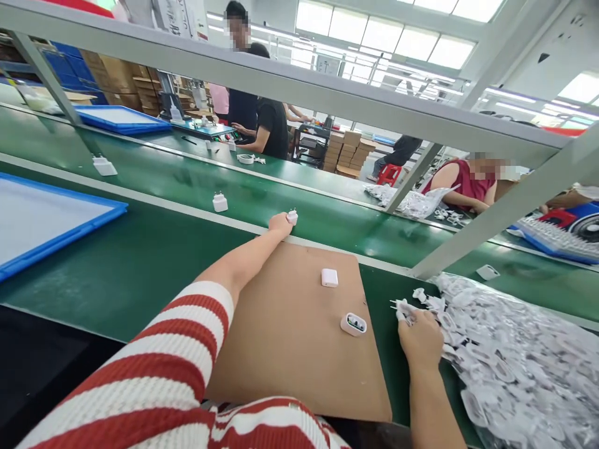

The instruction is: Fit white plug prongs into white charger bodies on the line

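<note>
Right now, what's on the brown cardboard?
A white block and, nearer, an open white housing with small parts inside. The striped sleeve covers some cardboard; anything underneath can't be seen.

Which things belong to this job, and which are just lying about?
Likely in use:
white plug, in left hand
pronged part, in right hand
open casing
cardboard sheet
white parts heap

Apparently just around:
red stool
cardboard boxes

Striped top (276, 430), red and white, ribbed sleeve (163, 349)

Two cases (329, 278) lie on cardboard (281, 337), lower centre. Parts (519, 349) lie heaped lower right, a tray (42, 221) middle left.
</note>
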`<state>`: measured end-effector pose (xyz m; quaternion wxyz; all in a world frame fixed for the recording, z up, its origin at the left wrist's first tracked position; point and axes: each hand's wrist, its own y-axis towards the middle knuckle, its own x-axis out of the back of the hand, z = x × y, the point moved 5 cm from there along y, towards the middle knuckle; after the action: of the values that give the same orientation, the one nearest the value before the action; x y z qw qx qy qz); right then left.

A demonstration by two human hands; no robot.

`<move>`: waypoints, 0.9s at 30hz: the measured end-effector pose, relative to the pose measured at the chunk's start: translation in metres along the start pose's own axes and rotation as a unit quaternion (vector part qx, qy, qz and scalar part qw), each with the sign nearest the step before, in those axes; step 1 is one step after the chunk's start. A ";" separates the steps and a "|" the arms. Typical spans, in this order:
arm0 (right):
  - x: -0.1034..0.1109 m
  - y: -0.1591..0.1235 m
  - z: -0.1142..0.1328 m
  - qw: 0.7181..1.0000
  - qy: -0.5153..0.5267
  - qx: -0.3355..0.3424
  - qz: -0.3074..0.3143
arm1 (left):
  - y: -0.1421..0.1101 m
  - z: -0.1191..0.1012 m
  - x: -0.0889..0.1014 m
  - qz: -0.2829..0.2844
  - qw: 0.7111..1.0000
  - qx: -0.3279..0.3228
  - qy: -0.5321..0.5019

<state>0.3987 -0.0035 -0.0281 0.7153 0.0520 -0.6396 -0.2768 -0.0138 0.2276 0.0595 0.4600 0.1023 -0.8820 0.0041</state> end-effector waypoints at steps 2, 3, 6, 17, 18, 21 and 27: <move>0.005 0.001 0.002 1.000 0.010 0.000 -0.023 | -0.011 -0.007 -0.002 -0.031 0.999 -0.016 0.017; 0.007 0.001 0.003 0.999 0.026 0.000 -0.037 | -0.021 -0.011 -0.006 -0.032 0.999 -0.036 0.022; 0.014 0.002 0.005 0.992 0.092 -0.013 -0.080 | -0.062 -0.023 -0.031 0.035 0.992 -0.121 0.030; 0.000 -0.002 0.010 0.970 0.237 0.040 -0.042 | -0.160 -0.044 -0.083 0.249 0.946 -0.207 0.022; -0.003 -0.003 0.010 0.962 0.267 0.044 -0.031 | -0.161 -0.046 -0.081 0.247 0.946 -0.210 0.009; -0.004 -0.004 0.016 0.947 0.315 0.055 -0.011 | -0.167 -0.048 -0.078 0.248 0.946 -0.205 -0.041; 0.021 -0.004 0.027 0.956 0.278 0.046 -0.082 | -0.187 -0.037 -0.060 0.261 0.939 -0.172 -0.145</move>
<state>0.3724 -0.0088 -0.0064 0.8368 0.2119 -0.4208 -0.2789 0.0843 0.0588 0.0159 0.3208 -0.2125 -0.9220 -0.0431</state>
